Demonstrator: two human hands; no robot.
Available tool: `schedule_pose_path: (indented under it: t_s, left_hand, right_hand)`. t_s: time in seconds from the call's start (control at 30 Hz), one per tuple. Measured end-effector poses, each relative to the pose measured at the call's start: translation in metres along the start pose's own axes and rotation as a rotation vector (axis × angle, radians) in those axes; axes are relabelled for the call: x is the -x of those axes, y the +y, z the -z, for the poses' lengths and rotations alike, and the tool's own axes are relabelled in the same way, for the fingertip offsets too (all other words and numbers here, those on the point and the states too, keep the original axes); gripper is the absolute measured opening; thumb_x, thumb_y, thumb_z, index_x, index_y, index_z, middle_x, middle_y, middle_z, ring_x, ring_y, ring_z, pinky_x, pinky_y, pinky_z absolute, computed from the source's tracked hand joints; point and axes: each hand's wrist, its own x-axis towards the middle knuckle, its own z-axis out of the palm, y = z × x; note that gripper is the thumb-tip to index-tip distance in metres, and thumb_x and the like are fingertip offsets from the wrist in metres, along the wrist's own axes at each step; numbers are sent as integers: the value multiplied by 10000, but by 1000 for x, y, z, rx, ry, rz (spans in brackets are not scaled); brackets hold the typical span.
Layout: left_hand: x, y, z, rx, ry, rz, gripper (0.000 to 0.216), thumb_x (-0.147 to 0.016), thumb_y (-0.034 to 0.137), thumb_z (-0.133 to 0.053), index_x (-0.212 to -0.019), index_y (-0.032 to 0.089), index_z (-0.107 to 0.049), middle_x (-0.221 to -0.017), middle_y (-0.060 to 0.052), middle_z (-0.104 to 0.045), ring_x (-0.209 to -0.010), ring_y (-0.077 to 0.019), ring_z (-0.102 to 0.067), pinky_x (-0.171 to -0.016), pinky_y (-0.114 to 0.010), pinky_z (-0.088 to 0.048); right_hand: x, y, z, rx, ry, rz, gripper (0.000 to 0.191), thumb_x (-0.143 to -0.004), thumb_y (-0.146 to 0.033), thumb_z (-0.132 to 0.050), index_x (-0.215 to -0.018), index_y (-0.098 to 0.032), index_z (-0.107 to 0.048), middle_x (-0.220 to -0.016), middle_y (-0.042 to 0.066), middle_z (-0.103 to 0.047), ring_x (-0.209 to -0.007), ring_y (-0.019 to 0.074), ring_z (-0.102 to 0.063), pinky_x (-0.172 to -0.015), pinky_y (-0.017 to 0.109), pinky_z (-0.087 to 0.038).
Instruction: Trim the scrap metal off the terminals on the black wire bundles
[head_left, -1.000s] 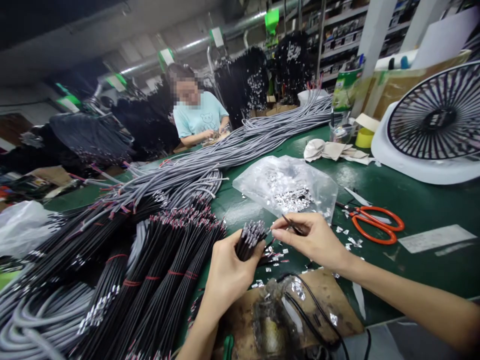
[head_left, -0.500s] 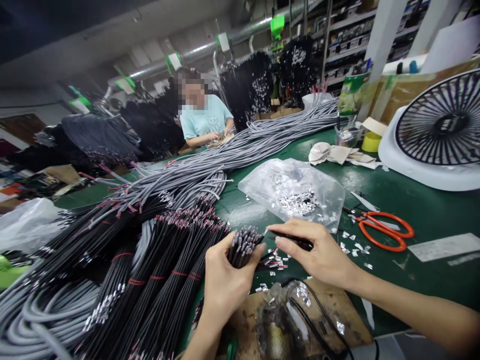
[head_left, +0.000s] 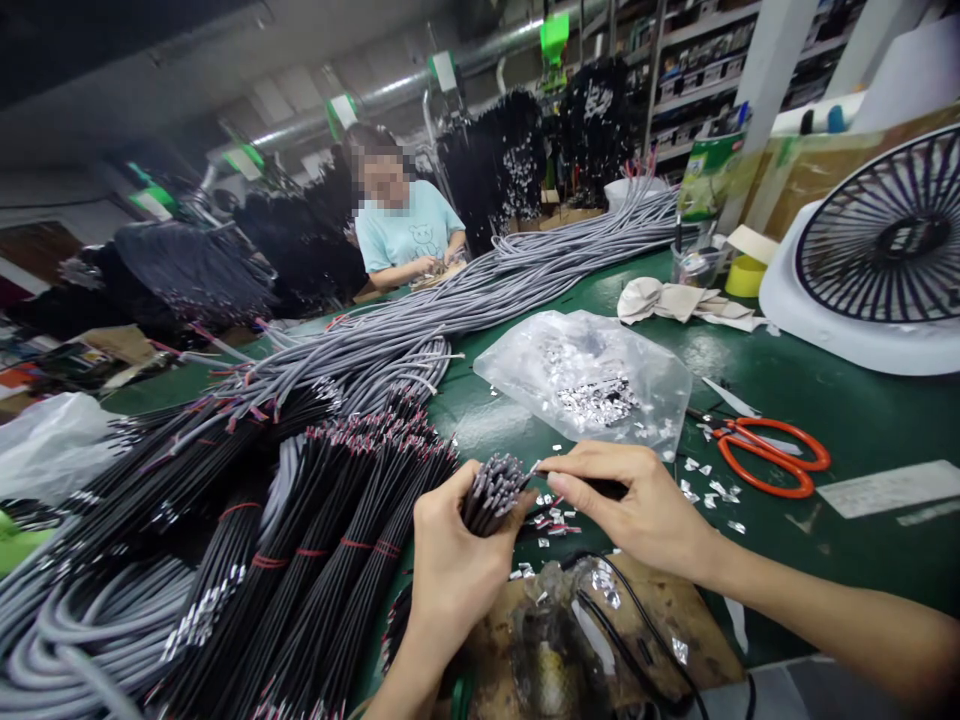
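My left hand (head_left: 454,565) is wrapped round a small bundle of black cables (head_left: 491,492), their grey tips pointing up and to the right. My right hand (head_left: 637,505) pinches a thin black tool or wire (head_left: 581,484) whose silvery tip almost touches the bundle's ends. Small silver metal bits (head_left: 551,522) lie scattered on the green table (head_left: 787,390) just under both hands. A clear plastic bag (head_left: 589,380) holding more silver bits lies right behind my hands.
Tied black cable bundles (head_left: 300,560) and long grey cables (head_left: 420,330) fill the left. Orange scissors (head_left: 772,458) lie at right, a white fan (head_left: 877,260) behind them. A brown board with a black cord (head_left: 600,620) sits at the near edge. A person in a light blue shirt (head_left: 409,232) works opposite.
My right hand has drawn in toward the bundle, bringing the thin black piece's tip up to the cable ends. My left hand keeps its hold; the view shifted slightly.
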Motion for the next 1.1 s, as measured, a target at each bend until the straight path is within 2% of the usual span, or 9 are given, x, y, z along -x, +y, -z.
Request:
schedule_pose_path:
  t_s: [0.13, 0.3, 0.4, 0.47, 0.6, 0.7, 0.83, 0.93, 1.1]
  left_hand:
    - [-4, -2, 7, 89, -113, 93, 224, -695, 334, -675, -647, 127, -606, -586, -3, -580, -533, -126, -523, -485, -221, -418]
    - [-6, 4, 16, 322, -256, 211, 213, -687, 339, -681, -707, 130, -646, -591, -9, -598, -527, -144, -568, -522, -257, -480]
    - [-3, 9, 15, 363, -357, 216, 223, -687, 343, -674, -658, 129, -619, -561, -4, -572, -489, -135, -547, -481, -249, -463]
    - [-1, 11, 12, 317, -398, 192, 235, -701, 334, -659, -608, 132, -584, -533, 1, -550, -471, -126, -523, -450, -232, -428]
    - [-1, 10, 7, 210, -363, 142, 259, -706, 306, -654, -556, 138, -525, -521, 13, -507, -483, -104, -467, -445, -212, -370]
    - [-3, 9, 6, 219, -349, 142, 236, -708, 314, -648, -598, 134, -544, -554, 8, -508, -508, -106, -451, -462, -216, -368]
    - [-4, 9, 4, 208, -356, 119, 239, -707, 302, -643, -582, 138, -521, -549, 15, -469, -512, -100, -417, -464, -213, -357]
    - [-2, 9, 1, 176, -300, 88, 237, -684, 256, -659, -559, 145, -491, -541, 31, -430, -504, -86, -381, -450, -198, -329]
    - [1, 4, -7, 120, -184, 68, 210, -665, 276, -683, -605, 139, -535, -555, 20, -489, -526, -105, -439, -467, -201, -356]
  right_hand:
    - [0, -1, 1, -14, -8, -16, 188, -834, -263, -556, -928, -203, -707, -801, 27, -689, -715, 134, -599, -670, 277, -455]
    - [-1, 0, 3, -158, 18, -59, 233, -791, -304, -614, -992, -200, -667, -818, 23, -631, -708, 126, -555, -620, 257, -425]
    - [-3, 0, 2, -209, 22, -3, 129, -780, -284, -629, -834, -173, -665, -730, 6, -573, -662, 112, -513, -581, 239, -392]
    - [-4, -1, 1, -202, 22, 18, 147, -807, -269, -595, -712, -159, -620, -676, -6, -537, -637, 103, -489, -569, 233, -374]
    - [-4, -4, 2, -167, 4, 15, 186, -850, -270, -528, -703, -162, -563, -681, -8, -511, -641, 106, -471, -568, 238, -363]
    - [-5, -4, 2, -172, -15, 32, 152, -850, -278, -532, -758, -168, -583, -721, 4, -536, -677, 118, -488, -597, 248, -378]
    - [-5, 0, 1, -154, -27, 15, 212, -850, -331, -530, -714, -171, -559, -692, -2, -520, -644, 114, -465, -569, 243, -361]
    - [-4, 4, -1, -160, -38, -36, 246, -863, -360, -505, -709, -169, -529, -692, -4, -505, -647, 114, -455, -577, 242, -355]
    - [-3, 7, -6, -242, -43, -122, 288, -839, -415, -520, -692, -169, -485, -650, -19, -465, -616, 111, -434, -570, 233, -355]
